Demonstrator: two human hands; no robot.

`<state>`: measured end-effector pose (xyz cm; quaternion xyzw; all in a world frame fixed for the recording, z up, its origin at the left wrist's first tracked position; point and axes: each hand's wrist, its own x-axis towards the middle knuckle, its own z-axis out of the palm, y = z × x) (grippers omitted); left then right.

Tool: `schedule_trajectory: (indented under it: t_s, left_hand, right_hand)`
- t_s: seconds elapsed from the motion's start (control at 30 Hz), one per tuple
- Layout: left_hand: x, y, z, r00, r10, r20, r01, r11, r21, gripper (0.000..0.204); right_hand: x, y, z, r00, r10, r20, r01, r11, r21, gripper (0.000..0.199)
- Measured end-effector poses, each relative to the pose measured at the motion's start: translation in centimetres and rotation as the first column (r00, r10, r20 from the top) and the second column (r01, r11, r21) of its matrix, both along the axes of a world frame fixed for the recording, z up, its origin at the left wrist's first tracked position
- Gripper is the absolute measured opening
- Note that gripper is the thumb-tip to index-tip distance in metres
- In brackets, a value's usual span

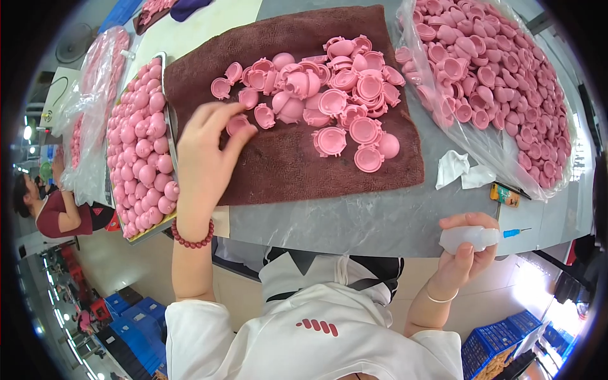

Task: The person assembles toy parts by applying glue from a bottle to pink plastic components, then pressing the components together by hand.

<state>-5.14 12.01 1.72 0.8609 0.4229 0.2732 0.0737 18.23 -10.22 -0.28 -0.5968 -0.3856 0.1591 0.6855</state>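
My left hand (pixel 206 149) is at the left part of a brown towel (pixel 272 171), its thumb and fingers curled round a small pink plastic half-shell (pixel 237 125). Just beyond lie more loose pink half-shells (pixel 264 116), and a larger heap of them (pixel 332 101) spreads over the towel; some are cup side up, others look like rounded balls. At the table's front right edge, my right hand (pixel 468 253) is closed round a translucent white squeeze bottle (pixel 465 239). A blue needle tip (pixel 514 233) points right from the bottle.
A big clear bag (pixel 443 120) full of pink half-shells stands at the right. Left of the towel is a tray (pixel 168 107) of pink balls (pixel 142 149). White tissue (pixel 462 171) and a small orange-and-green container (pixel 505 195) lie right. Another person (pixel 60 215) sits at far left.
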Motion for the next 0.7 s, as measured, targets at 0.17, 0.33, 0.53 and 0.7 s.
schedule_trajectory:
  t_s: [0.17,0.33,0.53,0.7]
  left_hand:
    - [-0.4,-0.4,0.5,0.992,0.063,0.11,-0.04,0.979,-0.201,0.014]
    - [-0.2,-4.1,2.7,0.621,0.116,0.775,0.53,0.666,-0.524,0.013]
    - [3.4,-9.5,0.0,0.514,0.228,0.827,0.837,0.077,-0.541,0.028]
    - [5.6,-11.7,-0.3,0.467,0.448,0.762,0.876,-0.114,-0.47,0.037]
  right_hand:
    - [-0.2,0.2,0.1,1.0,0.003,0.015,-0.003,1.0,-0.001,0.043]
    - [-0.1,0.0,-0.4,0.996,-0.055,-0.067,0.058,0.997,0.042,0.052]
    - [-2.7,0.9,2.1,0.977,0.186,-0.104,-0.194,0.978,-0.072,0.042]
    - [-0.4,1.7,2.0,0.928,0.304,0.214,-0.366,0.849,0.382,0.056]
